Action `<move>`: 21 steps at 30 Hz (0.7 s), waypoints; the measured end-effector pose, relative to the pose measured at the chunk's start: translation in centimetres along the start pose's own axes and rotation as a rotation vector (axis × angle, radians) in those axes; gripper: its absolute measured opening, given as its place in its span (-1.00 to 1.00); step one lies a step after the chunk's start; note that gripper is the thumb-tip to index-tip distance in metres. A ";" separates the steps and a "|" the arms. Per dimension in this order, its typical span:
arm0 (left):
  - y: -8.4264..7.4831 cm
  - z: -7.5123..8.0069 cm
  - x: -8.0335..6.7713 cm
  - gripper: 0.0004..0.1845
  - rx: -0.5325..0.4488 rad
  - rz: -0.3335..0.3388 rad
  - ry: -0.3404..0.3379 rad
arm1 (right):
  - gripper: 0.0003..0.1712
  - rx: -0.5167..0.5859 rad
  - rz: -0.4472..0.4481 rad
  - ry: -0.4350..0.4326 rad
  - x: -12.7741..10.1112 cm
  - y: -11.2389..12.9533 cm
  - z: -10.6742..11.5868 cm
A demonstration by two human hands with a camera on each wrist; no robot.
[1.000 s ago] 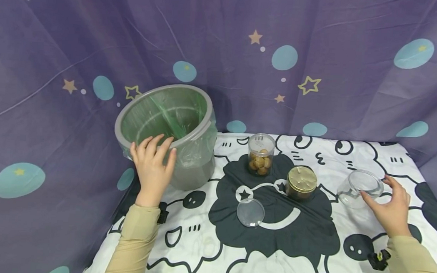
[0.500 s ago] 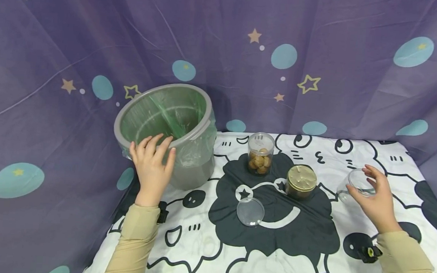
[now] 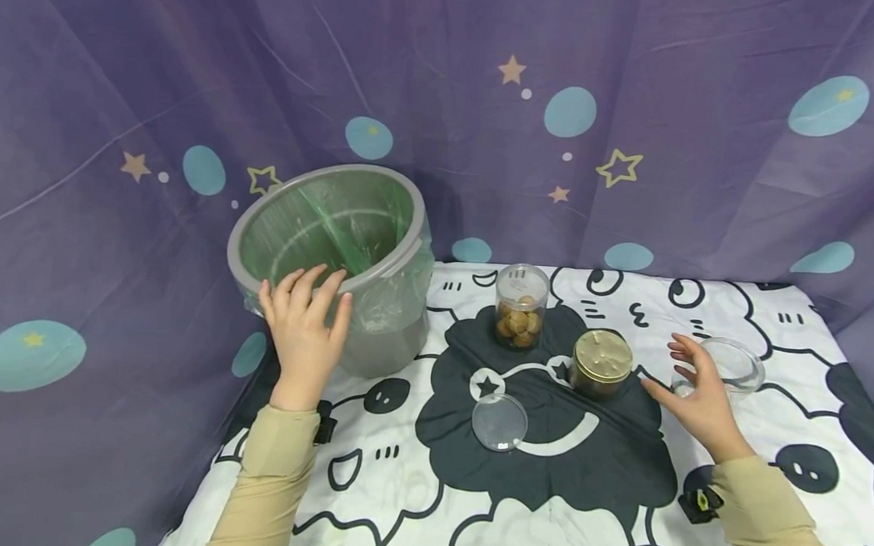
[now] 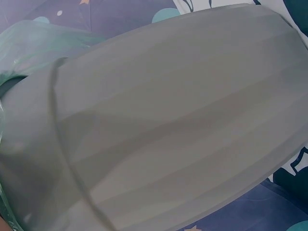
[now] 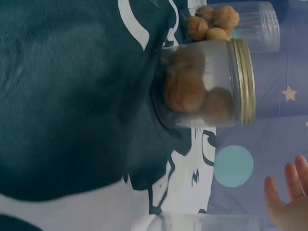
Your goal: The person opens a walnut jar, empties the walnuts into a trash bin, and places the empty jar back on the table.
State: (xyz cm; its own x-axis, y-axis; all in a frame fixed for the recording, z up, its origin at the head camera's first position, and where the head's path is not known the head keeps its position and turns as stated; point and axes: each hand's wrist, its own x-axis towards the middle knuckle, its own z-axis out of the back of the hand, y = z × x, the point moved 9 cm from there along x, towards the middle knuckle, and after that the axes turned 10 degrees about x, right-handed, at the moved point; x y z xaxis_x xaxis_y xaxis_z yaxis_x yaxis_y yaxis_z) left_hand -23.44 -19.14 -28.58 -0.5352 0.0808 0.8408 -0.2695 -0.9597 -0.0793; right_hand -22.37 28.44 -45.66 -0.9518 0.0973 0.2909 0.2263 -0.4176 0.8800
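Bin (image 3: 348,259) tilted, mouth toward camera

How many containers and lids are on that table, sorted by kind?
Bins: 1, the grey bin
Jars: 3, the walnut jar, the gold-lidded jar, the empty jar
Loose lids: 1, the clear lid
Total: 5

Bin (image 3: 348,259) far left on the cloth (image 3: 468,509); open jar (image 3: 521,306) behind lidded jar (image 3: 602,364); loose lid (image 3: 500,423) in front.
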 end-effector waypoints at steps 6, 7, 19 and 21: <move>0.0 0.0 0.0 -0.76 -0.004 0.000 -0.006 | -0.06 0.026 -0.047 0.057 0.1 -0.6 -1.5; 0.0 0.0 0.0 -0.76 -0.004 0.000 -0.005 | -0.06 0.034 -0.050 0.064 0.2 -0.8 -1.6; 0.0 0.0 -0.1 -0.76 0.001 -0.001 -0.006 | 0.12 0.044 -0.138 0.129 0.5 -4.0 -3.6; 0.0 0.1 -0.1 -0.76 0.001 -0.001 -0.007 | 0.16 0.037 -0.154 0.142 0.5 -4.4 -3.9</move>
State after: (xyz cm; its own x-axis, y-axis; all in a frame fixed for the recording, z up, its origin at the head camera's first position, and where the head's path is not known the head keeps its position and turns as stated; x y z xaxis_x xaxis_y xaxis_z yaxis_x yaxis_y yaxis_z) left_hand -23.35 -19.13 -28.61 -0.5293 0.0796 0.8447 -0.2688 -0.9600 -0.0780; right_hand -24.69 26.82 -50.84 -0.9947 0.0283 0.0988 0.0811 -0.3742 0.9238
